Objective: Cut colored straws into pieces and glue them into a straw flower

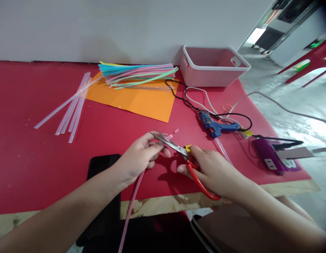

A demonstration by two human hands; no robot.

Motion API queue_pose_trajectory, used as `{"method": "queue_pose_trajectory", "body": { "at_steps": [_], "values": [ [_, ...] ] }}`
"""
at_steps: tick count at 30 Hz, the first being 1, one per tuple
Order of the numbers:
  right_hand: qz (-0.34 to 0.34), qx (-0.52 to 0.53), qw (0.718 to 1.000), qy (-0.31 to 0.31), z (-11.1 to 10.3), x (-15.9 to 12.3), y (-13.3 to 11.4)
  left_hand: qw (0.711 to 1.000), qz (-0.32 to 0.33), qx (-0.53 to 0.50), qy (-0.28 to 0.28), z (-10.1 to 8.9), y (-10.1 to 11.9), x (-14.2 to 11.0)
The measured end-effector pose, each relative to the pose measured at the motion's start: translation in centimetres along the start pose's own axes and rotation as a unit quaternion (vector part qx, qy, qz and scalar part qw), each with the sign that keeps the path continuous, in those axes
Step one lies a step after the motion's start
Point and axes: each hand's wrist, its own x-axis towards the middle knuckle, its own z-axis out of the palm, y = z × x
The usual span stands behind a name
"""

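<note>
My left hand [148, 153] is closed around a long pink pipe cleaner [131, 207], which hangs down past the table's front edge. The pipe cleaner's upper end pokes out from my fingertips between the blades of a pair of scissors [176, 148]. My right hand [209, 168] grips these scissors by their red handles, with the blades slightly apart and pointing left. Something yellow shows by the pivot, next to my right index finger. Just beyond the blades, a short pink cut piece [176, 130] lies on the red tabletop [112, 131].
A bundle of coloured pipe cleaners [139, 73] rests on orange paper [152, 107]. Glue sticks [75, 105] lie at left, a black phone [104, 189] under my left forearm. To the right are a blue glue gun [211, 123], cables, a purple power strip [273, 154] and a pink basket [210, 73].
</note>
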Motion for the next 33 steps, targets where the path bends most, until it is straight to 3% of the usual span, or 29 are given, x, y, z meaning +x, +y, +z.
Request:
{"method": "queue_pose_trajectory", "body": {
  "at_steps": [11, 33],
  "values": [
    [-0.008, 0.011, 1.0, -0.013, -0.6, -0.2, -0.1, 0.996, -0.027, -0.09, -0.008, 0.3, 0.3, 0.0],
    [-0.016, 0.036, 0.999, -0.026, -1.1, -0.6, 0.0, 0.995, -0.03, -0.085, -0.05, 0.4, 0.7, -0.4]
  ]
}}
